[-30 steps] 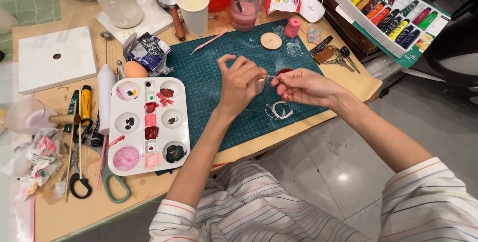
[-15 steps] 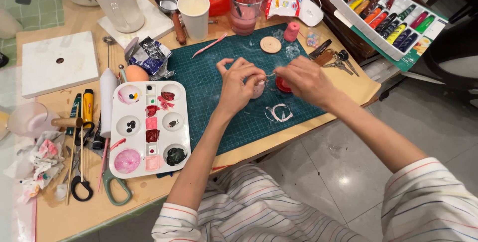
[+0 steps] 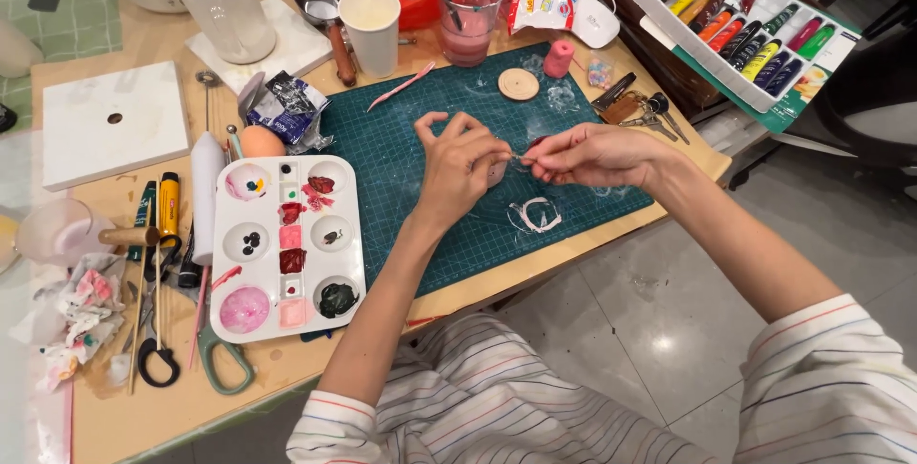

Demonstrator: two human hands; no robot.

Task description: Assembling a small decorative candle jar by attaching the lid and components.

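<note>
Over the dark green cutting mat [image 3: 449, 235] my left hand [image 3: 463, 168] and my right hand [image 3: 592, 154] meet fingertip to fingertip. Between them sits a small reddish object, mostly hidden by my fingers. My right hand pinches a thin pale strip or pick that touches it; my left hand grips the object itself. A curl of white peeled tape [image 3: 535, 216] lies on the mat just below the hands.
A white paint palette [image 3: 287, 244] with red, pink and black paint lies left of the mat. Scissors [image 3: 215, 364], tools and rags are at the far left. A paper cup [image 3: 371, 30], a pink water glass [image 3: 468, 20], a wooden disc [image 3: 518, 84], keys [image 3: 635, 106] and a tray of paint tubes [image 3: 750, 20] stand behind.
My hands have stayed together over the mat. The right hand shifted slightly and now pinches closer to the left fingertips. The view has drifted a little.
</note>
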